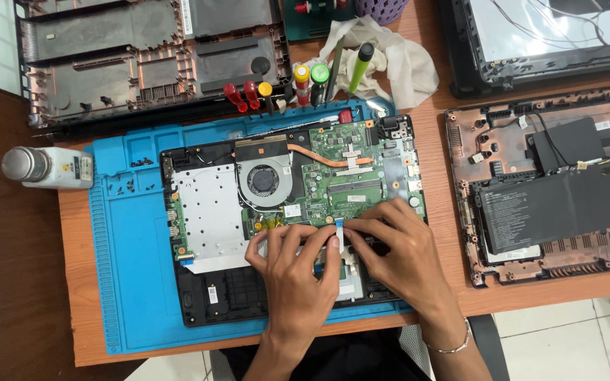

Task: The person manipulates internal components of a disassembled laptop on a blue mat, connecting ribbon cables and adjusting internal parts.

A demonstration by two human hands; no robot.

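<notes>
Opened laptop laid on blue mat. A small blue-tipped ribbon cable is pinched by left hand and right hand, fingers narrowed, over the green circuit board. White labelled bottle lies left; black labelled battery right.

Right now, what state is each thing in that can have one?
Laptop base: opened, motherboard and fan exposed, lying on the blue mat.
Ribbon cable: pinched between fingertips of both hands.
Left hand: fingers bent, on the cable.
Right hand: fingers bent, on the cable.
White bottle: lying on its side, capped.
Second laptop base: opened, battery exposed.
Screwdrivers: unused, lying above the mat.
</notes>
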